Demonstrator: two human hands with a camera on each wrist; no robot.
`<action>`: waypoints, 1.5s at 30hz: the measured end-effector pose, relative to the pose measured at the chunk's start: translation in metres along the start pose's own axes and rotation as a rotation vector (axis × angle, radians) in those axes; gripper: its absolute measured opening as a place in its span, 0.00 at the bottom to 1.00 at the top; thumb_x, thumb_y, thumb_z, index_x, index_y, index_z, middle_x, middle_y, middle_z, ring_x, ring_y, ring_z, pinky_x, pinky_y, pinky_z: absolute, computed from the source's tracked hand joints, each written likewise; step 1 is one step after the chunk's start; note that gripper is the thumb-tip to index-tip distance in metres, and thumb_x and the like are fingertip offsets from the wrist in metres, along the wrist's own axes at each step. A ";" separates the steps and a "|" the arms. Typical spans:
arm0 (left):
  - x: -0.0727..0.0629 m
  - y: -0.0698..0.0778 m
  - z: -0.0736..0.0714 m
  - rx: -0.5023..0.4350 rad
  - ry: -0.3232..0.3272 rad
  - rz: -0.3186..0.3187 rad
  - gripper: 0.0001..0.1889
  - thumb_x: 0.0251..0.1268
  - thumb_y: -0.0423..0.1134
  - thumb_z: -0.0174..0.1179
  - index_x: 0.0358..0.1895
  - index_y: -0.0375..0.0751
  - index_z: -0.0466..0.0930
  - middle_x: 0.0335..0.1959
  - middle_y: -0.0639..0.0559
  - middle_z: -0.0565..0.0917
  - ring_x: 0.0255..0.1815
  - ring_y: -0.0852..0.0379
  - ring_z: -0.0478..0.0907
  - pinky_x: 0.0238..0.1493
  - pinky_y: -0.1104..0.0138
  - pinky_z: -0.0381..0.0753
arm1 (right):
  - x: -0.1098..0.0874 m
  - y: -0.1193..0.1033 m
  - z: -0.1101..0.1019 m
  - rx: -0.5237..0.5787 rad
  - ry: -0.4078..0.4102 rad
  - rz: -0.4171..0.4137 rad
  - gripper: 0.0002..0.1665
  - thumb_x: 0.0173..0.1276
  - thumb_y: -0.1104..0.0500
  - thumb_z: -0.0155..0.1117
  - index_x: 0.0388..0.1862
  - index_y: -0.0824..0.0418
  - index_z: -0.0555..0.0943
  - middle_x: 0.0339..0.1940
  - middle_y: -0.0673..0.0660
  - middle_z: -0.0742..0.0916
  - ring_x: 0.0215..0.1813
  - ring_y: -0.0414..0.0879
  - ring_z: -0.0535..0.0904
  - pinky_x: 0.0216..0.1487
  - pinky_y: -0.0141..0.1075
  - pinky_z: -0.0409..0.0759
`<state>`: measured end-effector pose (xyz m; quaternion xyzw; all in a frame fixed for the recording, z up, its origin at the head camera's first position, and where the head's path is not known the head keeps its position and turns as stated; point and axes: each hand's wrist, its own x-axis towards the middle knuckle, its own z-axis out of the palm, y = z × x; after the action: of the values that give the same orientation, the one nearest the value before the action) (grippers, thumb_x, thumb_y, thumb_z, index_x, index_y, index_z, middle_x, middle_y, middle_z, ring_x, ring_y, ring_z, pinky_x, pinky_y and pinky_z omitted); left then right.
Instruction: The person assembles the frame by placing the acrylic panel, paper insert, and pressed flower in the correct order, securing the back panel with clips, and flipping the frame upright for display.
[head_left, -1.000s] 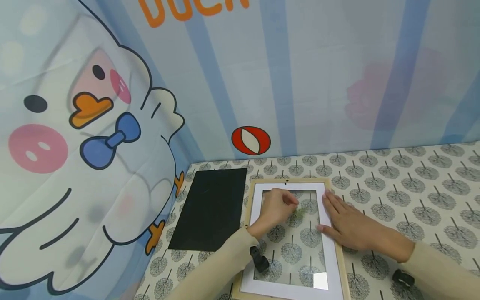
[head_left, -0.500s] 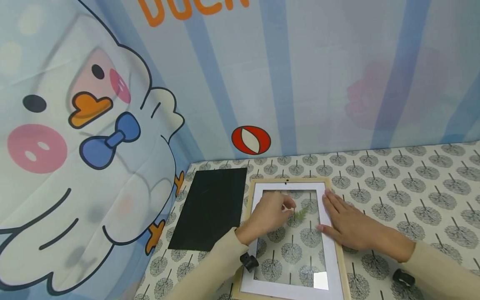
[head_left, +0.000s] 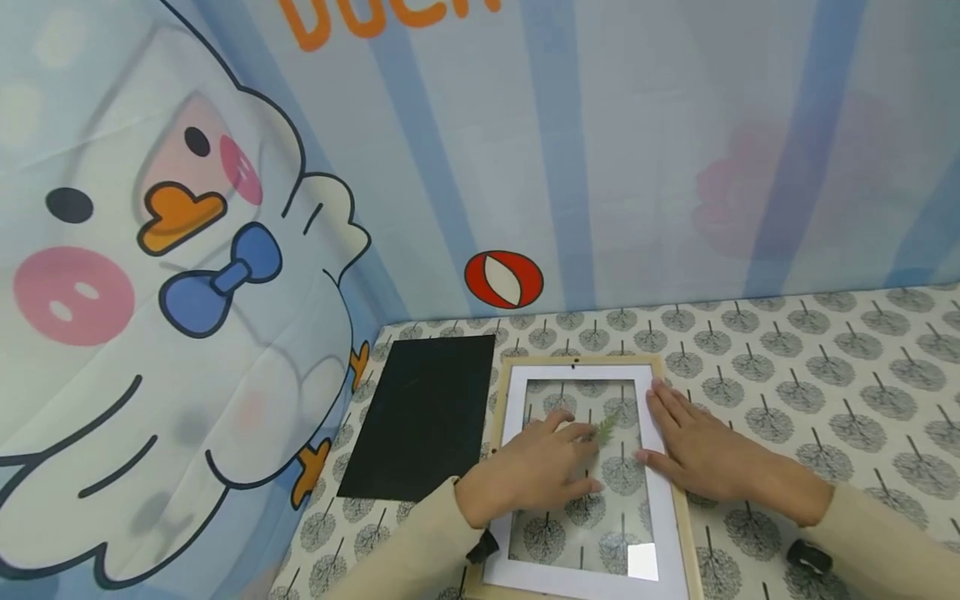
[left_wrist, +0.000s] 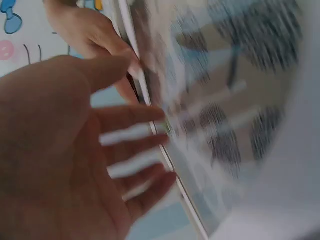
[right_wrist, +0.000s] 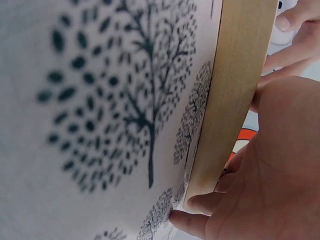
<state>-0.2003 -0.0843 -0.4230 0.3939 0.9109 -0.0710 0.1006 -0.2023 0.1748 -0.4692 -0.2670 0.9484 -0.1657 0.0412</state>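
Observation:
A light wooden picture frame (head_left: pixel 684 542) lies on the table, with a white mat (head_left: pixel 570 577) around a clear pane (head_left: pixel 626 521). On the pane's upper right part lies a small green fern leaf (head_left: pixel 606 428). Over the pane, my left hand (head_left: pixel 525 467) has its fingers loosely spread, the fingertips close to the leaf's left side; whether they touch it I cannot tell. The left wrist view shows that hand (left_wrist: pixel 60 150) with nothing in its grasp. My right hand (head_left: pixel 708 450) rests along the frame's right side, its palm by the wooden edge (right_wrist: pixel 227 90) in the right wrist view.
A black rectangular board (head_left: pixel 423 417) lies left of the frame. Beneath everything is a tree-print tablecloth (head_left: pixel 825 400). A cartoon backdrop curtain (head_left: pixel 637 167) hangs at the table's far edge and along the left.
The left hand's thumb and finger were pinched together by the leaf; they have drawn back to the left and spread apart. More of the leaf shows. The right hand stays in place.

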 end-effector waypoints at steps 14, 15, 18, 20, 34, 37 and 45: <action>-0.008 0.029 0.002 -0.046 -0.008 -0.085 0.36 0.81 0.63 0.49 0.76 0.38 0.72 0.79 0.42 0.71 0.80 0.44 0.66 0.77 0.55 0.74 | -0.001 0.000 0.000 -0.012 0.028 -0.019 0.53 0.83 0.37 0.52 0.81 0.80 0.54 0.84 0.79 0.54 0.83 0.78 0.52 0.80 0.69 0.60; -0.009 0.030 0.002 -0.049 -0.010 -0.079 0.35 0.81 0.63 0.49 0.75 0.39 0.73 0.78 0.43 0.72 0.80 0.44 0.66 0.78 0.56 0.74 | -0.001 0.001 0.000 -0.012 0.029 -0.020 0.53 0.83 0.36 0.52 0.81 0.80 0.54 0.84 0.79 0.54 0.83 0.79 0.52 0.80 0.69 0.60; -0.010 0.031 0.000 -0.065 -0.015 -0.054 0.33 0.80 0.64 0.50 0.73 0.43 0.76 0.78 0.47 0.73 0.79 0.45 0.66 0.79 0.57 0.72 | -0.001 0.002 0.000 -0.012 0.026 -0.020 0.53 0.83 0.36 0.52 0.81 0.80 0.54 0.84 0.80 0.54 0.83 0.79 0.53 0.80 0.69 0.60; -0.010 0.032 0.000 -0.084 -0.020 -0.037 0.32 0.80 0.64 0.50 0.72 0.44 0.76 0.78 0.48 0.73 0.79 0.45 0.66 0.78 0.58 0.72 | -0.001 0.002 0.000 -0.013 0.022 -0.019 0.53 0.83 0.36 0.52 0.82 0.80 0.54 0.84 0.80 0.54 0.83 0.79 0.53 0.80 0.69 0.60; 0.001 0.017 0.011 -0.317 0.013 -0.182 0.35 0.80 0.60 0.54 0.79 0.40 0.68 0.68 0.41 0.76 0.62 0.51 0.67 0.63 0.60 0.77 | 0.000 0.000 0.000 0.003 0.016 -0.023 0.53 0.83 0.37 0.53 0.81 0.80 0.54 0.84 0.80 0.54 0.83 0.79 0.53 0.80 0.69 0.59; 0.003 0.018 0.010 -0.309 0.010 -0.196 0.36 0.80 0.60 0.54 0.78 0.38 0.67 0.66 0.40 0.76 0.62 0.51 0.67 0.63 0.60 0.77 | 0.000 0.000 0.000 -0.010 0.020 -0.019 0.53 0.83 0.37 0.52 0.81 0.80 0.54 0.84 0.80 0.54 0.82 0.79 0.53 0.80 0.69 0.60; 0.004 0.024 0.005 -0.291 0.005 -0.169 0.36 0.78 0.59 0.57 0.78 0.37 0.68 0.60 0.39 0.78 0.57 0.51 0.66 0.60 0.62 0.72 | 0.000 0.000 0.000 -0.017 0.029 -0.028 0.52 0.82 0.37 0.54 0.81 0.80 0.55 0.84 0.80 0.55 0.82 0.79 0.54 0.80 0.68 0.61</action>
<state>-0.1845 -0.0661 -0.4301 0.2973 0.9416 0.0545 0.1483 -0.2022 0.1752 -0.4694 -0.2782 0.9465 -0.1619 0.0227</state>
